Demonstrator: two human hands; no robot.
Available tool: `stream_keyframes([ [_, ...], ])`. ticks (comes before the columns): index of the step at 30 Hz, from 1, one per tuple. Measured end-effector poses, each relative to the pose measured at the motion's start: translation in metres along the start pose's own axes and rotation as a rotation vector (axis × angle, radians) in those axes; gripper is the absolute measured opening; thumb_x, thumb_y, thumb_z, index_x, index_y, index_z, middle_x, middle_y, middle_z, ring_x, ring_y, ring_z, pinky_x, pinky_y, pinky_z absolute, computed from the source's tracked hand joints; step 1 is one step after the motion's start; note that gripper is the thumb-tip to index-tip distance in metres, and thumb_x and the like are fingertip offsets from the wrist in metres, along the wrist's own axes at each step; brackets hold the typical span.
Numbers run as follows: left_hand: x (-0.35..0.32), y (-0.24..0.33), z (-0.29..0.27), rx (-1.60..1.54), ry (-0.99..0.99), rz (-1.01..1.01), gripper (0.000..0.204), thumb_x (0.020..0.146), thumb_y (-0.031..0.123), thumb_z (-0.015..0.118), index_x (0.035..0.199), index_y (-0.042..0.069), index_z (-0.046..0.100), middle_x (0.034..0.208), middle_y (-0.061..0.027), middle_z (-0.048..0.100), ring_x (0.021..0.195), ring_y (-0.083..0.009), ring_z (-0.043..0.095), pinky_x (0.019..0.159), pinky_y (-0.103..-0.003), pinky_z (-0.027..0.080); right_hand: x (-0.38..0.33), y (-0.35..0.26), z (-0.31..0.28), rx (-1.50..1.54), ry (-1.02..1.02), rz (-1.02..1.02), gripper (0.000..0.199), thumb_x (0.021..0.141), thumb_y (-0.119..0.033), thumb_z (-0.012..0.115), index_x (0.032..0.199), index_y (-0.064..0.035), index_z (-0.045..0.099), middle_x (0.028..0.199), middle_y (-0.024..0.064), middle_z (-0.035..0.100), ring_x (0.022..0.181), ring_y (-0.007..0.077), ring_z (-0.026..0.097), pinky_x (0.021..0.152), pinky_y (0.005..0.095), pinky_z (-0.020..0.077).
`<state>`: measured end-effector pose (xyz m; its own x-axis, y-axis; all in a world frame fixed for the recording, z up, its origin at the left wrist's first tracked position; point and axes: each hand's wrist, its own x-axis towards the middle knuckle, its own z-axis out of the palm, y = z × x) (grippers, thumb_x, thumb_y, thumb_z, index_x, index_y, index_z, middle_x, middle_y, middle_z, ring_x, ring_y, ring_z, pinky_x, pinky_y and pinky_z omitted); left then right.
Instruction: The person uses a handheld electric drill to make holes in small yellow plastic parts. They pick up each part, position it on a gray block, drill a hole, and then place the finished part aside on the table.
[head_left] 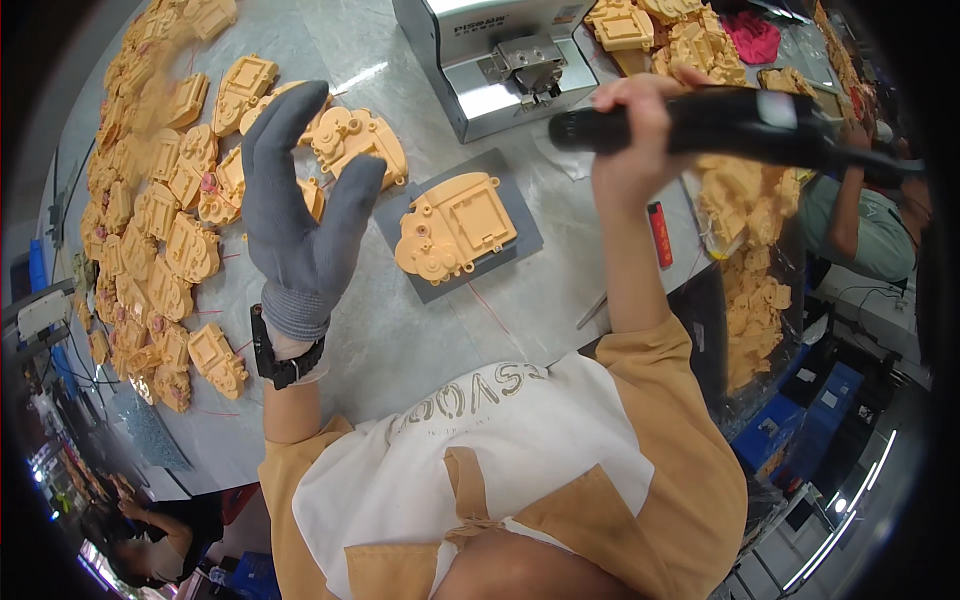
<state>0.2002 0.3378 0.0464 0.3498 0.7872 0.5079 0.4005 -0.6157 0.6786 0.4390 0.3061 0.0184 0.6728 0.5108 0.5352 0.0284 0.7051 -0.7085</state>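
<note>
My left hand, in a grey knitted glove, is held over the table with thumb and fingers apart and nothing in it. A yellow plastic housing with a square frame and round bosses lies on a dark grey pad, right of that hand. My bare right hand is closed around a black electric screwdriver, raised above the table and lying nearly level, its thin end pointing right. More yellow housings lie just beyond my left hand.
A grey screw feeder stands at the back middle. Many yellow housings cover the table's left side; others are heaped in a pile at the right. A red lighter-like object lies near my right forearm. Other people sit nearby.
</note>
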Motion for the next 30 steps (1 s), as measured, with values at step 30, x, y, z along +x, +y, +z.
stream_keyframes([
  [30,-0.100,0.006,-0.011,-0.109,-0.120,-0.326,0.059,0.080,0.031,0.058,0.124,-0.005,0.042,0.123,-0.0191,0.048,0.117,-0.0296,0.044,0.101,-0.039,0.031,0.109,-0.051,0.021,0.335,-0.405,0.103,0.029,0.080,-0.010,0.046,0.108,-0.0078,0.054,0.071,0.0049,0.048,0.063,0.0185,0.046,0.071,0.0389,0.0352],
])
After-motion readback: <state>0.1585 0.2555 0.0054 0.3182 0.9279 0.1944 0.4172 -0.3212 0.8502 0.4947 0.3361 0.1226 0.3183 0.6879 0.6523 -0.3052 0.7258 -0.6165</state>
